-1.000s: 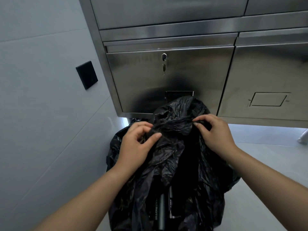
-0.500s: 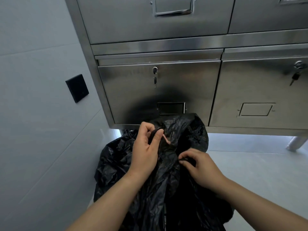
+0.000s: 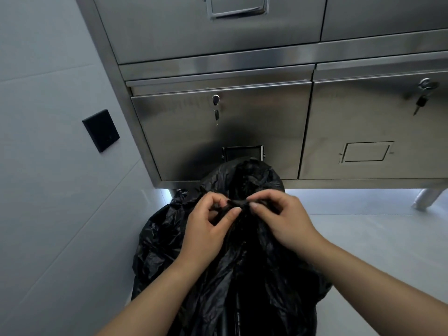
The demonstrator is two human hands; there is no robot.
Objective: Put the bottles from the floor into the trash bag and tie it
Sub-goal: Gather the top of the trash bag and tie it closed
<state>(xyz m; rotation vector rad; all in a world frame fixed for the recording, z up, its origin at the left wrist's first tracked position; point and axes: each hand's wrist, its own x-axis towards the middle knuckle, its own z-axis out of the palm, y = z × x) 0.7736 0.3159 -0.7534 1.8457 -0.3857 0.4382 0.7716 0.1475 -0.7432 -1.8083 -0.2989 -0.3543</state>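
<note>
A black crumpled trash bag (image 3: 164, 241) stands on the floor in front of me, its top gathered into a bunch. My left hand (image 3: 206, 226) pinches a twisted strand of the bag's top between thumb and fingers. My right hand (image 3: 283, 219) pinches the neighbouring strand just to its right, fingertips almost meeting the left hand's. A loose flap of the bag (image 3: 244, 175) rises behind both hands. No bottles are visible on the floor; the bag's contents are hidden apart from a dark shape low in the folds.
A stainless steel cabinet (image 3: 242, 132) with locked drawers and hanging keys (image 3: 216, 115) stands right behind the bag. Its leg (image 3: 426, 198) shows at the right. A grey wall with a black switch plate (image 3: 101, 130) runs along the left. Pale floor (image 3: 375, 238) lies to the right.
Both hands came together at the top of the bag, the right one rising from lower down. They now pinch twisted strands side by side. The view tilted up slightly.
</note>
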